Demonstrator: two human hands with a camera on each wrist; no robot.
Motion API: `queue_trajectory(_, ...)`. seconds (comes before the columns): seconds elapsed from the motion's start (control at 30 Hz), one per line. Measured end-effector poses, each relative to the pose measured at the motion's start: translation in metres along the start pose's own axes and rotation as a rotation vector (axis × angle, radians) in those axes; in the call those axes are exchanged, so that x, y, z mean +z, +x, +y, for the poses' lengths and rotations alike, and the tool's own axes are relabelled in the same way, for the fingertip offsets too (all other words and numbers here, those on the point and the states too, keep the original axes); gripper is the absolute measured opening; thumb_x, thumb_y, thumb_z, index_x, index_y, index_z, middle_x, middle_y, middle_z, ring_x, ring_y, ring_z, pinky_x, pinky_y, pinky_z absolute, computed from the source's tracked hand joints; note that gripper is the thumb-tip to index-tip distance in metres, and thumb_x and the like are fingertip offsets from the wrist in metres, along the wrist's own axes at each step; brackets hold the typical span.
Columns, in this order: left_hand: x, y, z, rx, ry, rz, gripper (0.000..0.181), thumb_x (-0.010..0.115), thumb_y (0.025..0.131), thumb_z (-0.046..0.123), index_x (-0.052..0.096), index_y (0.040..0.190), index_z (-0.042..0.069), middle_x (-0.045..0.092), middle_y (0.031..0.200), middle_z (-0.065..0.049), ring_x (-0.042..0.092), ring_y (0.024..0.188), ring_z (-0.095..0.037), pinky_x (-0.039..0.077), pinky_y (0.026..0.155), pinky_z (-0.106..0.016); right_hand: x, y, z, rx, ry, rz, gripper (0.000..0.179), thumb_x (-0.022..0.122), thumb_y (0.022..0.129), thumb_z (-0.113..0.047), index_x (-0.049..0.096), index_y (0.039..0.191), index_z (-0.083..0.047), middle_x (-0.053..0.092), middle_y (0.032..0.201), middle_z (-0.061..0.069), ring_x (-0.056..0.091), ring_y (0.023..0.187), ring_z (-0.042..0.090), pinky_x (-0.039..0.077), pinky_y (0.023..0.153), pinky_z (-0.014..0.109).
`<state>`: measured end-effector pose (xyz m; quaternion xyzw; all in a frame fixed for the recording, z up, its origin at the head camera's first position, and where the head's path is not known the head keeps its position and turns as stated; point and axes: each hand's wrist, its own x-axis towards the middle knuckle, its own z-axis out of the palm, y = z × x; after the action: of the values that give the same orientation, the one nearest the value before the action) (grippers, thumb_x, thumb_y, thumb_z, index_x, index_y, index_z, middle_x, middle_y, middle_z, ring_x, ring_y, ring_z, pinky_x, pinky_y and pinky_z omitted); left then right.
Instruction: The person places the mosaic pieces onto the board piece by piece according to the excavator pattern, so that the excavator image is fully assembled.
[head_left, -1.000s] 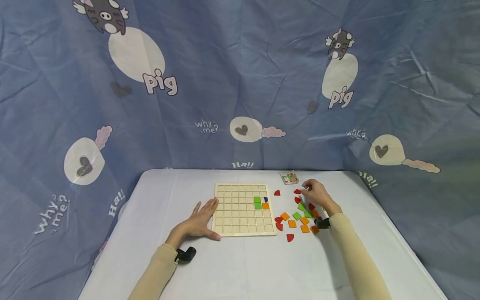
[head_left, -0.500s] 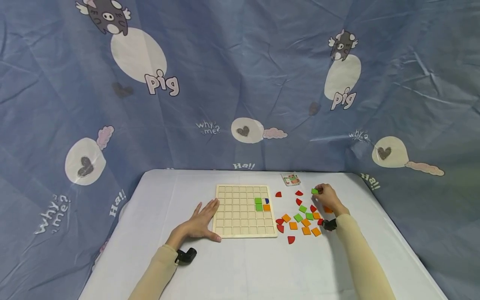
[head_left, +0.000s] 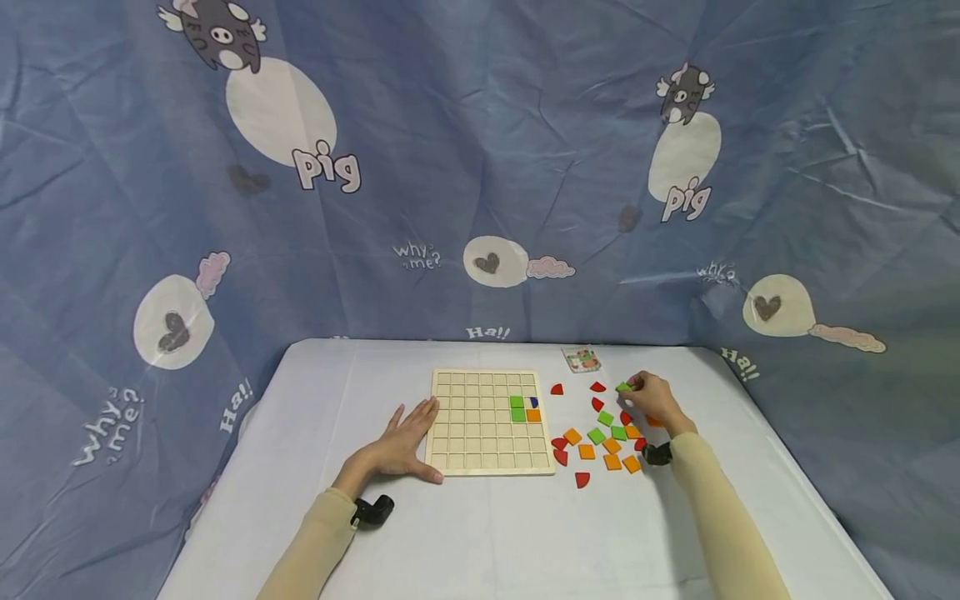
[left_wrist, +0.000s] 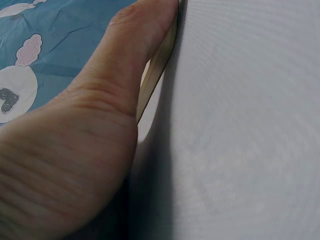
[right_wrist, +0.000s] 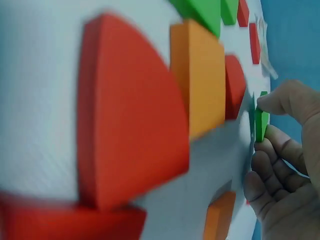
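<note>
While a person's left hand (head_left: 397, 444) is resting against the left edge of a pale grid board (head_left: 472, 389), the right hand (head_left: 654, 398) is pinching a green tile (head_left: 623, 387) well to the board's right, near the far side of a scatter of pieces on a white table (head_left: 510, 533). The right grip is grasping that tile alone, thumb against fingers; the left is clasping nothing, its fingers lying spread. Whether the tile is touching the table, the views are not making clear.

On the board, two green squares (head_left: 517, 408), an orange square (head_left: 533, 415) and a small blue piece (head_left: 534, 402) are sitting close together near the right edge. Loose red wedges (head_left: 582, 480), orange squares (head_left: 587, 452) and more green squares (head_left: 606, 418) are lying between board and right forearm, with a printed packet (head_left: 582, 360) resting beyond them.

Trouble could be coming from the small pinch: a thin tile held by its edges might be slipping out if thumb and fingers are meeting unevenly. A low wrist, with its black camera (head_left: 657, 454) hanging close to the pieces, could be scattering them; uneven pressure from the left hand could be skewing the board.
</note>
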<state>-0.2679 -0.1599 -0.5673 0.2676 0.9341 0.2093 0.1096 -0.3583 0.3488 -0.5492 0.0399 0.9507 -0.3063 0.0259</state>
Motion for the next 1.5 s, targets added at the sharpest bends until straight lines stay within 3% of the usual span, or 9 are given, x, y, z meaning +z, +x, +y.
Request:
queue_trajectory(0.13,0.002,0.0,-0.001,-0.004,0.009,-0.009,0.136,0.073,0.064,0.072,0.002,0.154,0.0,-0.001,0.163,-0.015,0.0,0.151,-0.031,-0.008,0.119,-0.057,0.004,-0.008,-0.013,-0.065,0.004,0.013,0.034,0.073,0.083,-0.026,0.061,0.101,-0.001,0.064,0.092,0.013,0.056,0.081,0.022,0.049,0.072,0.03)
queue_trajectory(0.37,0.001,0.0,-0.001,-0.017,0.016,-0.01,0.137,0.071,0.062,0.076,0.002,0.154,0.002,-0.002,0.163,-0.012,-0.001,0.151,-0.029,-0.009,0.12,-0.056,0.024,-0.021,-0.061,-0.263,0.047,0.003,0.027,0.075,0.082,-0.019,0.064,0.1,-0.001,0.066,0.092,0.012,0.061,0.081,0.019,0.052,0.065,0.027)
queue_trajectory(0.77,-0.001,0.0,0.0,-0.017,0.004,-0.015,0.137,0.073,0.062,0.074,0.002,0.154,0.001,-0.001,0.163,-0.015,0.0,0.151,-0.031,-0.009,0.119,-0.057,0.082,-0.048,-0.142,-0.526,0.041,-0.167,0.022,0.077,0.081,-0.015,0.068,0.099,-0.006,0.063,0.091,0.002,0.056,0.078,0.01,0.051,0.065,0.024)
queue_trajectory(1.0,-0.001,0.0,0.001,-0.012,0.004,-0.015,0.135,0.073,0.063,0.073,0.002,0.154,0.001,-0.001,0.163,-0.014,0.0,0.151,-0.031,-0.009,0.119,-0.057,0.103,-0.052,-0.165,-0.657,-0.045,-0.229,0.021,0.078,0.082,-0.015,0.068,0.099,-0.007,0.064,0.095,0.002,0.06,0.081,0.01,0.053,0.069,0.021)
queue_trajectory(1.5,-0.002,0.0,0.001,-0.01,0.01,-0.017,0.136,0.073,0.063,0.073,0.001,0.154,0.003,-0.002,0.163,-0.013,-0.001,0.151,-0.029,-0.009,0.119,-0.056,0.111,-0.045,-0.171,-0.642,-0.11,-0.274,0.018,0.077,0.082,-0.015,0.07,0.097,-0.01,0.063,0.095,0.0,0.06,0.083,0.009,0.052,0.071,0.02)
